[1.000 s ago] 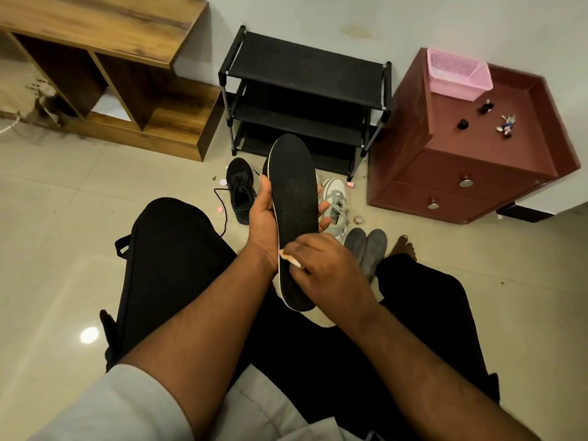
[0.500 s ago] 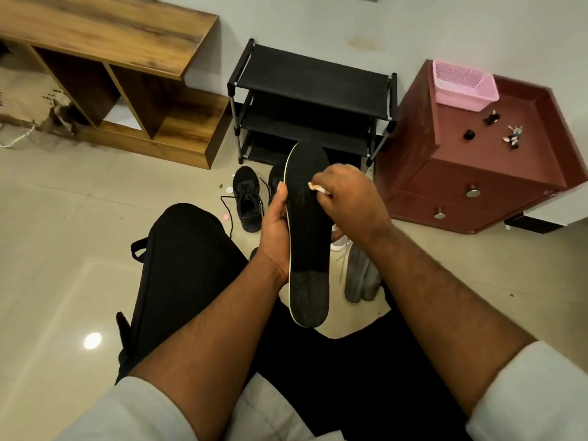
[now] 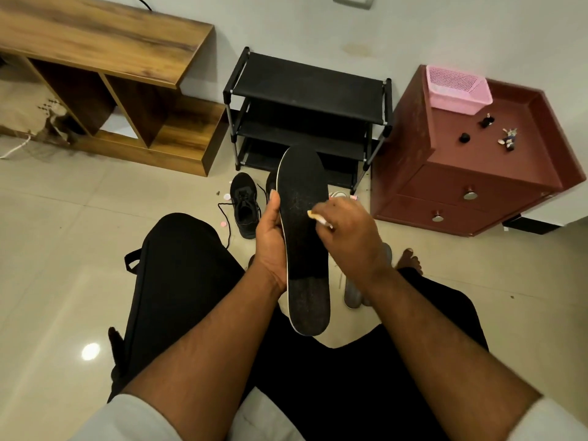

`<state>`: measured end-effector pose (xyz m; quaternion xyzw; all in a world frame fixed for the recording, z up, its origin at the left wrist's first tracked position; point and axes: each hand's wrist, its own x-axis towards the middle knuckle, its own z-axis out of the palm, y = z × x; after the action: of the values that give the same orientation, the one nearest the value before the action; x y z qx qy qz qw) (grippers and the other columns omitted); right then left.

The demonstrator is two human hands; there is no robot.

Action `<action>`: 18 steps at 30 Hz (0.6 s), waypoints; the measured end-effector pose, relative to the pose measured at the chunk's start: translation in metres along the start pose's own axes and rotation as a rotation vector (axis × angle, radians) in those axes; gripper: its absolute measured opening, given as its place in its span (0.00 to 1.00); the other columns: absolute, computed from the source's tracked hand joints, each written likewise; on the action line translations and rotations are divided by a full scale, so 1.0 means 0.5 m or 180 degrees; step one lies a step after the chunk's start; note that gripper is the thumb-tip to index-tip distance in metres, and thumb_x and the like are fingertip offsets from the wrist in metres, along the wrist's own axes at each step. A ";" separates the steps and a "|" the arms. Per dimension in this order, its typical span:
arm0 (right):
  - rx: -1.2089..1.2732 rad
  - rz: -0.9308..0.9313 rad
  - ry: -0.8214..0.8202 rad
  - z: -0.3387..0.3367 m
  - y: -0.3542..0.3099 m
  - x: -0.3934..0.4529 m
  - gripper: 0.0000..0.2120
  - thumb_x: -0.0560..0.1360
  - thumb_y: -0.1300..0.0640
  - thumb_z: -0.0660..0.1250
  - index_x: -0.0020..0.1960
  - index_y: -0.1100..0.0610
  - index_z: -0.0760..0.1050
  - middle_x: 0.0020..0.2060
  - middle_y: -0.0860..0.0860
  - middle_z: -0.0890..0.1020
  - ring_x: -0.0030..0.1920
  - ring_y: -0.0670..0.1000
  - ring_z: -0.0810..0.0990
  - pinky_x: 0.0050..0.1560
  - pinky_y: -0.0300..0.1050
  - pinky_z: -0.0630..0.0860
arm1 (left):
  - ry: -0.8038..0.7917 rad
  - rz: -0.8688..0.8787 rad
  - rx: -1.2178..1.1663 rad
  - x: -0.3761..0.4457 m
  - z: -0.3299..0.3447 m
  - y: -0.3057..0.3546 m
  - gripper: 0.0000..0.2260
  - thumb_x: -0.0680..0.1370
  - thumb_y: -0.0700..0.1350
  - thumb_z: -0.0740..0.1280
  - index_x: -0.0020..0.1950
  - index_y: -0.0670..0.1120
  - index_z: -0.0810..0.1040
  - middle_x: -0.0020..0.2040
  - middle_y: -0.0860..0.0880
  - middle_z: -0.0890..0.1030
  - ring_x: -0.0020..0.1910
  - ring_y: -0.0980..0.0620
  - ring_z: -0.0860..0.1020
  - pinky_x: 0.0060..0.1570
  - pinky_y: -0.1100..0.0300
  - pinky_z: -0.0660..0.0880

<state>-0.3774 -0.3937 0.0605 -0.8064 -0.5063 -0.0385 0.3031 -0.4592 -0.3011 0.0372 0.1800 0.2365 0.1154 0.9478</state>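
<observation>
Insole upright over lap, toe toward rack, left hand curled round its left edge at mid-length, right hand pinching white wad against its black face above centre; shoe on floor beyond

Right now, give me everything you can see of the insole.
The insole is black, long, rounded at both ends, with a thin white edge and pale specks on its face. Held over the lap, wide end away. The left hand grips its left edge; the right hand pinches a small pale piece against its face.
</observation>
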 end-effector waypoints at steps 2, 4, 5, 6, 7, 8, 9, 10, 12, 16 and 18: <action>-0.0027 -0.0136 0.0014 -0.001 -0.003 0.030 0.08 0.73 0.66 0.67 0.50 0.62 0.81 0.41 0.56 0.81 0.43 0.54 0.78 0.44 0.50 0.77 | 0.0102 -0.0009 -0.0010 -0.007 0.000 0.002 0.28 0.80 0.63 0.55 0.48 0.42 0.86 0.46 0.44 0.84 0.45 0.48 0.83 0.48 0.56 0.80; -0.0090 -0.0464 -0.0126 0.003 -0.016 0.047 0.08 0.73 0.65 0.67 0.50 0.62 0.81 0.42 0.56 0.80 0.44 0.53 0.78 0.44 0.46 0.76 | 0.0146 0.0023 -0.0062 -0.011 0.002 0.004 0.27 0.80 0.63 0.56 0.52 0.42 0.84 0.48 0.44 0.83 0.49 0.47 0.82 0.53 0.55 0.78; -0.0126 -0.0595 -0.0225 0.005 -0.021 0.050 0.07 0.73 0.65 0.67 0.50 0.62 0.81 0.43 0.56 0.81 0.44 0.53 0.78 0.43 0.45 0.76 | 0.0166 0.0050 -0.0096 -0.012 0.004 0.004 0.26 0.80 0.62 0.57 0.54 0.42 0.83 0.49 0.44 0.83 0.51 0.47 0.81 0.57 0.55 0.76; -0.0155 -0.0664 -0.0312 0.005 -0.024 0.053 0.08 0.73 0.65 0.67 0.50 0.62 0.81 0.43 0.56 0.81 0.44 0.54 0.78 0.43 0.45 0.76 | 0.0202 0.0071 -0.0130 -0.011 0.005 0.004 0.26 0.80 0.62 0.57 0.56 0.42 0.82 0.50 0.43 0.82 0.53 0.46 0.80 0.61 0.55 0.73; -0.0176 -0.0679 -0.0367 0.004 -0.022 0.055 0.08 0.73 0.65 0.67 0.50 0.62 0.81 0.43 0.56 0.81 0.44 0.54 0.78 0.43 0.45 0.75 | 0.0222 0.0085 -0.0108 -0.012 0.007 0.005 0.27 0.80 0.63 0.57 0.56 0.42 0.82 0.50 0.43 0.82 0.53 0.46 0.80 0.62 0.54 0.72; -0.0200 -0.0664 -0.0383 0.002 -0.015 0.056 0.07 0.73 0.64 0.67 0.50 0.62 0.81 0.43 0.56 0.81 0.44 0.54 0.78 0.43 0.46 0.75 | 0.0225 0.0090 -0.0058 -0.011 0.006 0.006 0.28 0.80 0.63 0.56 0.54 0.42 0.84 0.49 0.43 0.83 0.51 0.46 0.81 0.59 0.54 0.74; -0.0235 -0.0622 -0.0371 0.000 -0.004 0.057 0.07 0.73 0.64 0.66 0.50 0.62 0.81 0.42 0.56 0.81 0.43 0.54 0.78 0.43 0.46 0.75 | 0.0180 0.0075 -0.0006 -0.011 0.007 0.009 0.29 0.80 0.64 0.54 0.50 0.43 0.85 0.47 0.43 0.84 0.48 0.47 0.83 0.55 0.55 0.77; -0.0270 -0.0547 -0.0334 -0.003 0.008 0.055 0.09 0.74 0.62 0.64 0.50 0.62 0.81 0.42 0.56 0.81 0.43 0.54 0.78 0.43 0.46 0.75 | 0.0138 0.0067 0.0017 -0.009 0.005 0.010 0.31 0.80 0.65 0.53 0.47 0.43 0.86 0.45 0.44 0.84 0.45 0.47 0.83 0.50 0.56 0.79; -0.0300 -0.0335 -0.0249 -0.008 0.030 0.050 0.11 0.74 0.60 0.61 0.50 0.63 0.81 0.42 0.57 0.81 0.44 0.55 0.79 0.44 0.49 0.77 | 0.0113 0.0081 0.0063 -0.009 0.005 0.013 0.33 0.80 0.65 0.51 0.44 0.44 0.87 0.44 0.44 0.85 0.43 0.48 0.84 0.45 0.56 0.80; -0.0260 -0.0381 -0.0208 -0.005 0.014 0.043 0.07 0.73 0.65 0.66 0.50 0.62 0.81 0.42 0.56 0.81 0.44 0.54 0.78 0.44 0.49 0.77 | 0.0117 0.0107 0.0043 -0.012 0.008 0.010 0.30 0.80 0.64 0.53 0.48 0.44 0.87 0.47 0.44 0.84 0.47 0.48 0.83 0.53 0.54 0.77; -0.0206 -0.0593 -0.0272 0.005 -0.021 0.040 0.07 0.72 0.65 0.67 0.49 0.62 0.81 0.42 0.56 0.81 0.43 0.53 0.78 0.44 0.45 0.76 | 0.0150 0.0150 -0.0038 -0.013 0.006 0.006 0.28 0.80 0.63 0.55 0.49 0.43 0.86 0.49 0.44 0.84 0.49 0.47 0.83 0.58 0.54 0.76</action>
<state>-0.3773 -0.3735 0.0708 -0.7661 -0.5900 -0.0484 0.2502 -0.4635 -0.3014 0.0435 0.1771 0.2538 0.1433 0.9400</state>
